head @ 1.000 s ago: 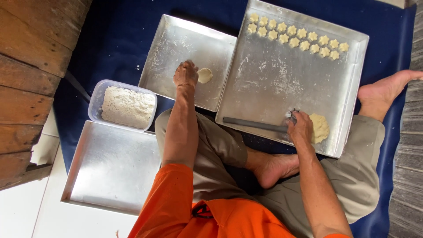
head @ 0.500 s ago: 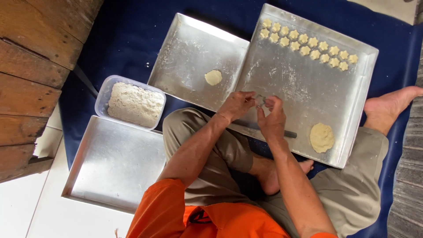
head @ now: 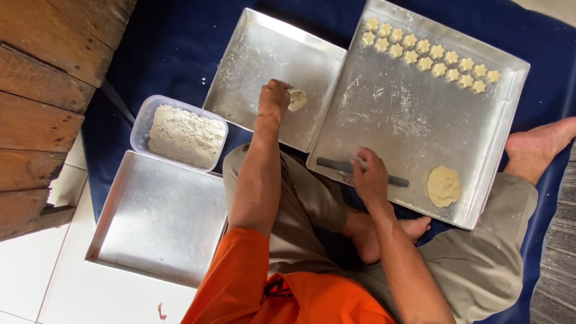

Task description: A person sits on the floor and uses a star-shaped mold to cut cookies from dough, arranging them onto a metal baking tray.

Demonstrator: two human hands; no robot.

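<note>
Dough lump (head: 297, 99) lies on the smaller metal tray (head: 252, 72), near its right edge, and the left hand (head: 274, 99) rests on it with fingers curled over its left side; the grip looks closed on the dough lump, though how firmly cannot be told. Flour dusts the tray around it. Just beside that tray, touching its right edge, sits the large tray (head: 396, 114). On its near rim the right hand (head: 369, 177) is clenched around a dark roller (head: 336, 165), which lies flat along the front of the large tray, sticking out on both sides of the hand. To the right of the roller, near the tray's front corner, lies a flattened dough disc (head: 444, 186), apart from the hand. Two rows of small flower-shaped cookies (head: 429, 57) line the tray's far edge. Left of the person's knee stands a clear tub of flour (head: 186, 135), and below it, touching, a third tray (head: 156, 222). All rest on a blue mat (head: 162, 48) on the floor.
</note>
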